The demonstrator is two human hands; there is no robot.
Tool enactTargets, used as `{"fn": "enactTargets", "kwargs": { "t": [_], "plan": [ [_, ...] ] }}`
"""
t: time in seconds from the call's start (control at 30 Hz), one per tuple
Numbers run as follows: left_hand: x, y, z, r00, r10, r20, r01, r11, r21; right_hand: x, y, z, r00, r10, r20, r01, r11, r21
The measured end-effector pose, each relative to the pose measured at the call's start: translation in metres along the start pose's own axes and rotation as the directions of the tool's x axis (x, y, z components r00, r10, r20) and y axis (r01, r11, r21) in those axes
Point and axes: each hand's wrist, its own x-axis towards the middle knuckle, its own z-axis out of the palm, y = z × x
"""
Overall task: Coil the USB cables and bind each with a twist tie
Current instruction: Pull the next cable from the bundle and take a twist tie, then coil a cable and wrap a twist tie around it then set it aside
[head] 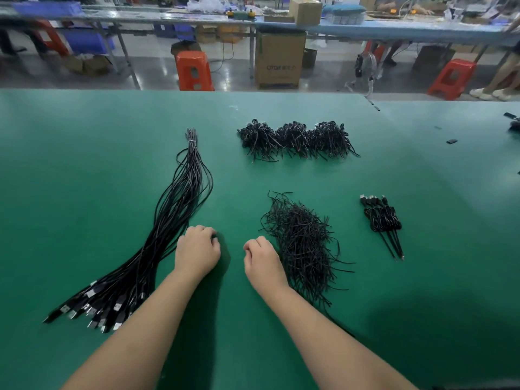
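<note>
A large bundle of uncoiled USB cables [168, 220] lies at left, awaiting coiling. The left hand [197, 251] and right hand [261, 260] rest loosely curled, seemingly holding nothing, just left of the twist ties [304, 249]. Further right lie about 4 bound coils [382, 218], with far more [295, 139] piled behind.

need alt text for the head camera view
Two bare hands, left and right, rest curled on a green table between a long bundle of uncoiled USB cables and a loose pile of twist ties. Tied coils lie at right and farther back.
</note>
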Motion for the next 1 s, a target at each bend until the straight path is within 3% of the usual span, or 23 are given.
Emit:
{"fn": "enactTargets", "kwargs": {
  "t": [0.1, 0.2, 0.4, 0.53, 0.67, 0.73, 0.8, 0.83, 0.9, 1.0],
  "plan": [
    [0.012, -0.02, -0.029, 0.99, -0.136, -0.02, 0.134, 0.988, -0.077, 0.0, 0.0, 0.001, 1.0, 0.016, -0.014, -0.016, 1.0, 0.007],
    [0.01, -0.051, -0.052, 0.957, -0.261, -0.125, 0.266, 0.964, 0.022, -0.001, 0.0, 0.002, 1.0, 0.028, -0.011, -0.028, 1.0, 0.002],
    [0.002, -0.092, -0.064, 0.872, -0.48, 0.09, 0.455, 0.866, 0.209, -0.001, 0.0, 0.001, 0.999, 0.039, -0.004, -0.039, 0.999, -0.002],
    [0.001, -0.096, -0.067, 0.848, -0.508, 0.152, 0.484, 0.859, 0.169, -0.002, -0.001, 0.001, 0.999, 0.035, -0.002, -0.035, 0.999, 0.002],
    [0.003, -0.094, -0.072, 0.842, -0.528, 0.109, 0.517, 0.848, 0.121, -0.002, 0.0, 0.001, 0.999, 0.036, -0.003, -0.036, 0.999, 0.011],
    [0.006, -0.091, -0.075, 0.857, -0.51, 0.075, 0.509, 0.86, 0.033, -0.002, 0.0, 0.001, 0.999, 0.035, -0.004, -0.035, 0.999, 0.015],
    [0.011, -0.086, -0.077, 0.869, -0.483, 0.108, 0.494, 0.848, -0.189, -0.002, 0.0, 0.001, 0.999, 0.032, -0.004, -0.032, 0.999, 0.013],
    [0.014, -0.083, -0.079, 0.864, -0.476, 0.165, 0.503, 0.79, -0.351, -0.002, 0.0, 0.001, 0.999, 0.031, -0.006, -0.031, 0.999, 0.013],
    [0.016, -0.074, -0.082, 0.835, -0.446, 0.322, 0.542, 0.567, -0.62, -0.002, 0.0, 0.001, 0.999, 0.03, -0.01, -0.03, 0.999, 0.012],
    [0.018, -0.062, -0.088, 0.816, -0.335, 0.471, 0.569, 0.328, -0.754, -0.002, 0.001, 0.001, 0.999, 0.033, -0.013, -0.033, 0.999, 0.014]
  ]
}}
